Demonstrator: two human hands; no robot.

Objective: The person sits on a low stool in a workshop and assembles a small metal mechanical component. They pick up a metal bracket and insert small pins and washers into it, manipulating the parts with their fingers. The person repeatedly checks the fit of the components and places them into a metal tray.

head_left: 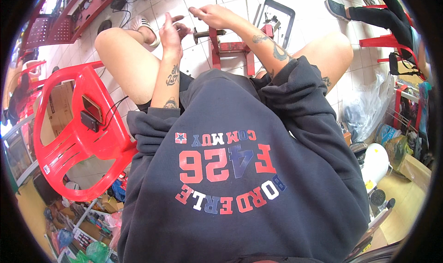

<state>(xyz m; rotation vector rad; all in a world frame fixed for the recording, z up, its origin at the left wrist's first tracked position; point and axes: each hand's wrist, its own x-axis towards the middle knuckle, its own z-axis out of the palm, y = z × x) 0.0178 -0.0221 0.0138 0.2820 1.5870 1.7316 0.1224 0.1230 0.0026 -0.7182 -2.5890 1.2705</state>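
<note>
My left hand [173, 35] is raised with its fingers apart and nothing visible in it. To its right, a short metal shaft with a round flange [197, 35] lies across a red metal stand [230, 47] on the floor between my legs. Above that shaft, my right hand [213, 17] points leftward, fingers stretched out, holding nothing that I can see. A gap separates the two hands. Right of the stand, a dark-rimmed tray [290, 27] carries small metal parts [272, 21], partly behind my right forearm.
A red plastic chair [60, 171] at my left holds a phone [92, 107] and a black box with a cable. Clear plastic bags [367, 108] lie at the right. Another person's leg and shoe [338, 9] show at the upper right, beside red seating.
</note>
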